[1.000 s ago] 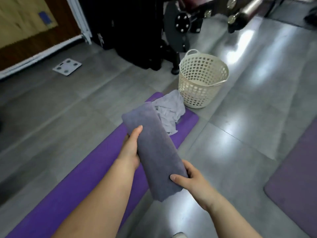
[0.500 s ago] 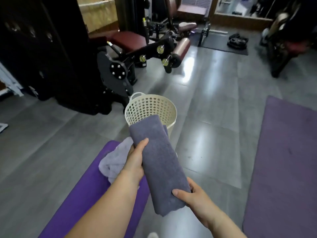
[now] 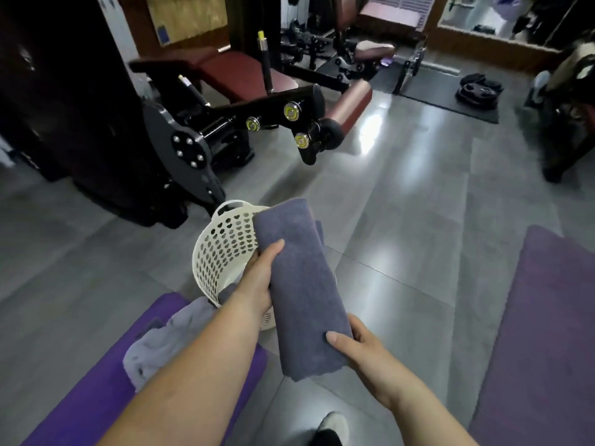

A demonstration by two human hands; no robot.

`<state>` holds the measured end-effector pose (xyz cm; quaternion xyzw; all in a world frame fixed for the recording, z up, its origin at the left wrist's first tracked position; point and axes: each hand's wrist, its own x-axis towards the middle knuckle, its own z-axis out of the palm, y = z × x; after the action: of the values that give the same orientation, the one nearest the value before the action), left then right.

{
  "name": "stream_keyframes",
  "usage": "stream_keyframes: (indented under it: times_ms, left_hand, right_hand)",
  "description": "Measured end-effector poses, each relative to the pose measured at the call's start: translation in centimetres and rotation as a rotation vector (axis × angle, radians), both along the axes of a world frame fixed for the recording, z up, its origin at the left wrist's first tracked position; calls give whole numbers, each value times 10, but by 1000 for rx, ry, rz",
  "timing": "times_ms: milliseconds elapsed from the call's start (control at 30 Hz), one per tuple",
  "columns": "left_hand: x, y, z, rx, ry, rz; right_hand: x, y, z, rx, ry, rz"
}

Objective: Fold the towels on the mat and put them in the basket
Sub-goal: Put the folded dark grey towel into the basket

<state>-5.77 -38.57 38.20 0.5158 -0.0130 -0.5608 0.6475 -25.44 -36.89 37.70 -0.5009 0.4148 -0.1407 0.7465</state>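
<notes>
The folded dark grey terry towel [image 3: 302, 284] has travelled from above the purple foam mat [image 3: 96, 391] to a spot over the cream perforated plastic basket [image 3: 222, 249], its far end now across the basket's mouth. The left hand [image 3: 257, 281] grips its edge on the basket's side, thumb on top; the right hand [image 3: 357, 346] pinches the end nearest the person. Lowering it in looks next (one crumpled pale grey towel [image 3: 161, 342] waits unfolded just beside the basket's near wall).
</notes>
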Motion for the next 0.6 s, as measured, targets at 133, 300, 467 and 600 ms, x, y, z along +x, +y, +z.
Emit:
stream_keyframes:
  times_ms: [133, 300, 467, 600]
  left_hand:
    - [16, -54, -17, 90, 59, 135]
    - [51, -105, -44, 143, 93, 289]
    - [88, -166, -91, 191, 140, 327]
    - [121, -203, -147, 290, 153, 351]
  right_hand:
    - [27, -107, -1, 74, 104, 200]
    - [95, -204, -20, 207, 201, 410]
    - [165, -279, -69, 215, 234, 349]
    - [212, -329, -126, 251, 287, 370]
